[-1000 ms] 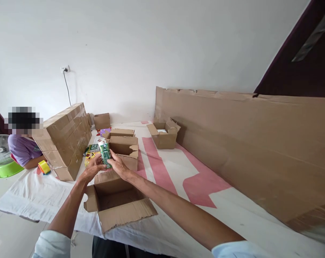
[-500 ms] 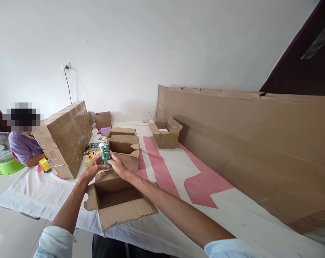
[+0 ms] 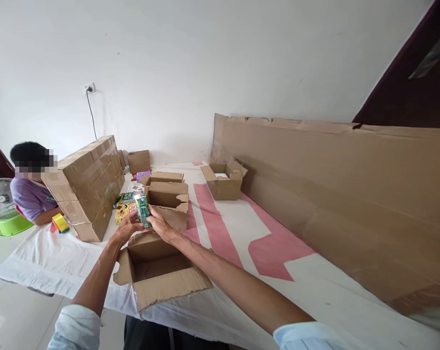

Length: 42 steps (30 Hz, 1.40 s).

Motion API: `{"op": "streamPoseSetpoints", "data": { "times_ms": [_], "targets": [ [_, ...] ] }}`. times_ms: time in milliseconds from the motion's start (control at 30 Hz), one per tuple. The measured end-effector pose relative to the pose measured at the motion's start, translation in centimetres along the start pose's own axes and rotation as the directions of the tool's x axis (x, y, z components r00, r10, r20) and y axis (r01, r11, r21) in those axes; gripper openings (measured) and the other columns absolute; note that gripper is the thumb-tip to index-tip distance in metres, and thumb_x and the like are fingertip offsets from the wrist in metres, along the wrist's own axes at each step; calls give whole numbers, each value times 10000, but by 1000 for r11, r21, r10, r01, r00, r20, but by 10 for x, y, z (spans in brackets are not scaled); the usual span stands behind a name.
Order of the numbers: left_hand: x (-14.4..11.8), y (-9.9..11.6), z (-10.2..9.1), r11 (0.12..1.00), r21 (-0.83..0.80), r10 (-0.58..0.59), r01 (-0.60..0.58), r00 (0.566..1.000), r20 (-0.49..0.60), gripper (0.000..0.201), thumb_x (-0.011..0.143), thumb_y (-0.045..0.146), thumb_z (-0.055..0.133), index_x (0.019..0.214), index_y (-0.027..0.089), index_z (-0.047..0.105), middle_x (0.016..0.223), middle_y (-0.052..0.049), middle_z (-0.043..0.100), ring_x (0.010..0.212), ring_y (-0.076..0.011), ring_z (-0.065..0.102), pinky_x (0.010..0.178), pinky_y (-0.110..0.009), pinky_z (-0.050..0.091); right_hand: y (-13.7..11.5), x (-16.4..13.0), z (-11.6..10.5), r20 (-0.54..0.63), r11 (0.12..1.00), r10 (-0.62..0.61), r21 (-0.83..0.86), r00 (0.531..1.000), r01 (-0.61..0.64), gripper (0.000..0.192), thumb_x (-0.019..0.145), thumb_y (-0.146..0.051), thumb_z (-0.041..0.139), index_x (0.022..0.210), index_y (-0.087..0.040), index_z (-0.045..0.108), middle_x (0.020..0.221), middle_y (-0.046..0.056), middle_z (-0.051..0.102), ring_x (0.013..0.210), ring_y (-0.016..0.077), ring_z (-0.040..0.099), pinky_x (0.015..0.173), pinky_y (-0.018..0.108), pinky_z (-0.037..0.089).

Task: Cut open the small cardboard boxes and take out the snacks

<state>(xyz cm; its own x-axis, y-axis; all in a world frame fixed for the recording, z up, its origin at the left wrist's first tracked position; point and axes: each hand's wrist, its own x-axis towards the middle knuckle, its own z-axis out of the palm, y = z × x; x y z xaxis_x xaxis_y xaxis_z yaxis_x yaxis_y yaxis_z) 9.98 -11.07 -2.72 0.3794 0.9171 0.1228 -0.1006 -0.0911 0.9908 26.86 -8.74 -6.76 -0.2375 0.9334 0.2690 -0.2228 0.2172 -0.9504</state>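
Between both hands, a green tube with a white end [image 3: 143, 210] is held upright above the table. My left hand [image 3: 128, 227] grips its lower left side, and my right hand [image 3: 159, 224] closes on its right side. Below them an open cardboard box [image 3: 172, 291] stands at the table's near edge with its flaps folded out; the part of its inside that shows is bare. Just beyond the hands lie a yellow packet [image 3: 123, 213] and a dark green packet [image 3: 125, 198]. Right behind the tube is another open cardboard box [image 3: 172, 214].
Stacked taped cartons [image 3: 89, 194] form a wall on the left, beside a roll of yellow tape [image 3: 60, 223]. A person in a purple shirt [image 3: 32, 197] sits behind it. A small open box [image 3: 223, 189] stands near the long cardboard panel [image 3: 314, 194] on the right.
The hands and the tube stay almost still. The view shifts very slightly, and the person at the left has moved their head a little.
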Motion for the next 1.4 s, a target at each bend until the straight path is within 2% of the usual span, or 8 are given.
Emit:
{"op": "streamPoseSetpoints", "data": {
  "times_ms": [333,600,967,1200,1400],
  "targets": [
    [-1,-4,-1,1000,-14,0,0,1000,-2,690,673,226,885,1345,181,737,1164,-119,786,1113,-308,721,960,-429,586,1,1,0,9,1000,13,-8,1000,-12,810,765,-207,554,1569,-302,547,1384,12,717,1190,274,669,1005,454,632],
    [-1,-4,-1,1000,-9,-2,2,1000,2,637,670,222,884,1293,181,760,1161,-112,786,1124,-305,714,964,-421,580,0,0,1,6,1000,19,-7,1000,-19,816,758,-227,554,1570,-316,542,1376,-1,717,1192,269,666,1046,456,606],
    [1,-4,-2,1000,2,-4,4,1000,-25,680,656,222,893,1319,180,751,1176,-117,788,1090,-296,719,973,-427,566,-7,-4,2,2,1000,18,4,1000,-18,827,762,-222,555,1584,-310,531,1379,3,720,1219,282,657,1096,493,570],
    [0,4,1,1000,5,-2,2,1000,-10,688,654,245,909,1320,178,750,1165,-113,789,1118,-311,721,1022,-473,562,-11,-4,3,-11,1000,8,10,1000,-8,851,758,-240,559,1607,-277,511,1443,26,696,1288,282,632,1133,500,542],
    [-3,11,7,1000,13,11,-11,1000,-13,652,669,221,890,1308,231,763,1186,-84,790,1119,-305,729,1032,-495,573,-19,-6,4,-8,1000,-8,14,1000,8,855,768,-231,550,1618,-308,503,1451,-11,694,1303,268,630,1147,480,535]
  ]
}}
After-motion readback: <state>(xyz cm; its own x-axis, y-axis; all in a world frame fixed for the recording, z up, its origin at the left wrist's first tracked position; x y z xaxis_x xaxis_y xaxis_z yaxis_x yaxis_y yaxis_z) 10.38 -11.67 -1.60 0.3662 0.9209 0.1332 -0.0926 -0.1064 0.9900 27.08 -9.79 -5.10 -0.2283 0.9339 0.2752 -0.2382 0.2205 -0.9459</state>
